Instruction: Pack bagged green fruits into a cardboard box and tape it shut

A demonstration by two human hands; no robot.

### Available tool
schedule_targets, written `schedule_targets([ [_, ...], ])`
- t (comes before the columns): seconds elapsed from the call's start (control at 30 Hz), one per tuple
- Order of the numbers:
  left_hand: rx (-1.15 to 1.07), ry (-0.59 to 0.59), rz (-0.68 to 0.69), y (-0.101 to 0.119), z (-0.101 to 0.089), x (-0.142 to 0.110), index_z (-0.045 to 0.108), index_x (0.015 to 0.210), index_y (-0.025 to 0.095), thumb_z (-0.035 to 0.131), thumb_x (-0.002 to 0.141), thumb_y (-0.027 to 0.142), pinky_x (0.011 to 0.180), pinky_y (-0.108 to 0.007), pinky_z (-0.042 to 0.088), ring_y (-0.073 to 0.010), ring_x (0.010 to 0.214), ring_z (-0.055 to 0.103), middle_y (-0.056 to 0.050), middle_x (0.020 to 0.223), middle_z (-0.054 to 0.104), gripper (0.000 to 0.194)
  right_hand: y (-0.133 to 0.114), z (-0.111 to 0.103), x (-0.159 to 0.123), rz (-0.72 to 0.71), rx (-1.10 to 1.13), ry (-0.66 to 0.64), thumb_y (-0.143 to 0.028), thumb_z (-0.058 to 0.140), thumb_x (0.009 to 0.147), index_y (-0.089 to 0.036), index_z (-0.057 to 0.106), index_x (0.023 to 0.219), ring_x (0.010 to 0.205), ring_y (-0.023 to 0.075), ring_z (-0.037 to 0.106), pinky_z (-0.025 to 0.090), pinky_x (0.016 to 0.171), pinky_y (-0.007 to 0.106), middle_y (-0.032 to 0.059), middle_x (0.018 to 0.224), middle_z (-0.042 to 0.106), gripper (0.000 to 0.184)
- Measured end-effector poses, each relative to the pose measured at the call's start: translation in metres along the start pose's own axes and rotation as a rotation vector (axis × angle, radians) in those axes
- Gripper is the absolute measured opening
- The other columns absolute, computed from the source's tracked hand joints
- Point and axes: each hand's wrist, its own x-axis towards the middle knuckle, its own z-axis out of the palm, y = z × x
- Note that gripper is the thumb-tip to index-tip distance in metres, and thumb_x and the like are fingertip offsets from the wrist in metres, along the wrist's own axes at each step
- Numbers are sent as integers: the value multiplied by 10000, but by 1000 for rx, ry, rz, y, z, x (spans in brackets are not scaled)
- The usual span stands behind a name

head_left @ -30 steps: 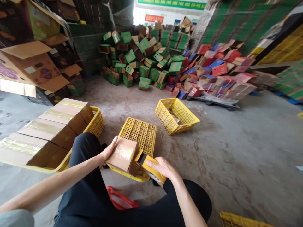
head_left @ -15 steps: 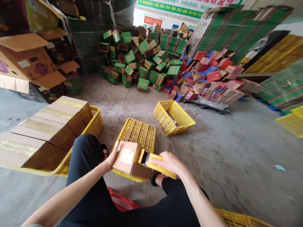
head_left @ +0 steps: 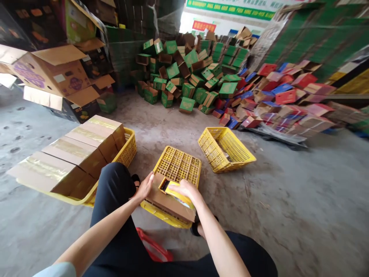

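A small brown cardboard box (head_left: 158, 198) rests on an upturned yellow plastic crate (head_left: 180, 161) between my knees. My left hand (head_left: 145, 188) holds the box by its left edge, the thumb side toward the far corner. In my right hand (head_left: 186, 189) is a yellow tape dispenser (head_left: 178, 198), gripped from above. Its front end lies over the box's upper face, close to the left hand. The dispenser and my right hand cover part of that face.
At left, a yellow crate (head_left: 131, 148) holds several taped cardboard boxes (head_left: 76, 148). Another yellow crate (head_left: 211, 154) stands beyond on the right. Heaps of green cartons (head_left: 187, 104) and red and blue cartons (head_left: 285, 96) lie farther back. Something red (head_left: 154, 246) is on the floor below me.
The tape dispenser has moved from the box's right side to over its upper face, nearer my left hand. The box looks turned, its taped face out of sight. The view has swung left.
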Motion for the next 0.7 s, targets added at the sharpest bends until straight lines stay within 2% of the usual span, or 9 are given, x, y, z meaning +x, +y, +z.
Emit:
schedule_targets([
  [0.07,117,-70,167,-7,-1,-8,466,1581,164,306,1017,746,1317,-438,202,-273,1592,278,-102,1671,399,826,-6,2,15,-7,-24,1,-622,768,781,-73,789,936,1007,355,742,523,731,324,222,965,789,571],
  [0.13,337,-172,408,-14,0,-17,359,1640,188,283,1070,645,1319,-459,201,-262,1616,194,-88,1718,301,735,-3,1,23,-5,-14,-30,-643,733,812,-79,781,855,883,318,755,507,665,302,178,809,780,568],
  [0.2,590,-222,619,-20,2,-22,208,1689,202,249,1102,569,1315,-507,188,-283,1626,130,-95,1740,229,694,4,0,25,-3,3,-65,-666,678,854,-99,761,765,731,267,736,477,586,284,124,632,725,580],
  [0.27,751,-218,716,-22,1,-22,60,1704,190,283,1091,602,1309,-535,171,-320,1624,126,-128,1743,196,772,10,-1,26,-2,11,-87,-667,666,865,-119,740,715,643,234,702,449,540,274,87,533,667,573],
  [0.33,826,-253,774,-22,-3,-18,-36,1698,165,344,1037,711,1304,-538,163,-348,1616,153,-166,1738,185,938,12,-1,25,-11,14,-98,-654,680,864,-131,727,706,619,215,684,433,525,265,66,510,645,549],
  [0.47,865,-371,838,-17,-13,-8,-80,1689,133,408,900,877,1296,-532,172,-385,1601,196,-203,1732,181,1189,11,1,25,-22,32,-134,-648,672,886,-129,732,751,587,192,668,433,520,254,60,546,658,540],
  [0.7,892,-430,781,-16,-14,-6,-38,1691,110,402,915,864,1289,-553,133,-408,1595,201,-219,1725,188,1168,21,-3,24,-67,11,-169,-588,679,904,-108,754,762,589,211,666,505,552,281,105,586,681,506],
])
